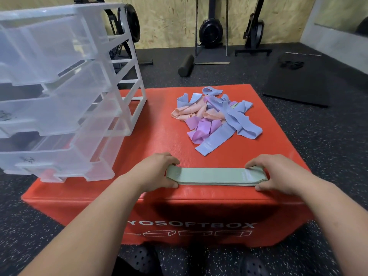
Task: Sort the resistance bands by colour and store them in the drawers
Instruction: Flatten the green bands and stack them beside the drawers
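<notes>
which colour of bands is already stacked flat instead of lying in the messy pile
The green bands: a neat flat stack held at its ends by both hands, apart from the tangled pile of blue, purple and peach bands.

A drawer unit, a heap of bands and a green stack are carried by a red box.

White "YOSOFTBOX" lettering on the red box front, first letters hidden.
</notes>
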`<state>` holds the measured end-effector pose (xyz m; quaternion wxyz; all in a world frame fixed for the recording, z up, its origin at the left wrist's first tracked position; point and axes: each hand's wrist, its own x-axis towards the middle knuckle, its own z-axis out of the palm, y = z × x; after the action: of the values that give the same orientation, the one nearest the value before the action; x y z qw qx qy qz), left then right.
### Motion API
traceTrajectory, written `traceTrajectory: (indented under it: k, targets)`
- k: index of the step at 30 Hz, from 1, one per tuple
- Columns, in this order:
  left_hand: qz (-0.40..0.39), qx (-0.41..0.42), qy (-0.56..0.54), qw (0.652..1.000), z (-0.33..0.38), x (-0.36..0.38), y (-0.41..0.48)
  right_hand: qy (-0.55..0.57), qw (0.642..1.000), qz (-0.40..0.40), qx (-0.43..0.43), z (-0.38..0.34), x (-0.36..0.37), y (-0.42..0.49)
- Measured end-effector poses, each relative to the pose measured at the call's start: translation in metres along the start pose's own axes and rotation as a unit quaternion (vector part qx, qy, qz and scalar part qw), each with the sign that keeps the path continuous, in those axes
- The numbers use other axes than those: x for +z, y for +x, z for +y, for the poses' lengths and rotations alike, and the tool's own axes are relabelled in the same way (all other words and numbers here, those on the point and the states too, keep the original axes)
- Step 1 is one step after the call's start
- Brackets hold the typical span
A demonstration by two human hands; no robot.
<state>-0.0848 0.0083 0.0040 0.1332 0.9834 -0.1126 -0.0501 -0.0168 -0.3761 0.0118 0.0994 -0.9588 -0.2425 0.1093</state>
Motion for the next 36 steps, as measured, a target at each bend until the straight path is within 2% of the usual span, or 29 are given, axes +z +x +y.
traceTrajectory:
  k: [6, 11, 18, 21, 30, 33, 36]
  targets:
    - [0.001, 0.003, 0.012, 1.000, -0.001, 0.001, 0.002, -0.007, 1.000, 0.014, -0.007, 0.000, 0.002, 0.000]
    - [0.016, 0.004, -0.005, 1.000, -0.006, 0.005, 0.005, 0.008, 1.000, -0.007, -0.012, -0.003, -0.003, 0.002]
    - [0.090, -0.019, -0.060, 0.994, 0.005, 0.005, 0.033, 0.099, 0.993, 0.058, -0.019, -0.012, -0.002, 0.025]
    - [0.117, -0.048, -0.045, 0.991, 0.008, 0.005, 0.054, 0.097, 0.991, 0.086, -0.017, -0.019, 0.000, 0.045]
    - [0.135, -0.135, -0.075, 0.979, -0.004, 0.010, 0.107, 0.094, 0.986, 0.135, -0.028, -0.063, 0.006, 0.120]
    - [0.142, -0.159, -0.093, 0.973, -0.010, 0.015, 0.119, 0.105, 0.985, 0.121, -0.063, -0.095, 0.002, 0.162]
    - [0.159, -0.169, -0.121, 0.965, -0.016, 0.018, 0.126, 0.135, 0.986, 0.077, -0.057, -0.116, 0.006, 0.200]
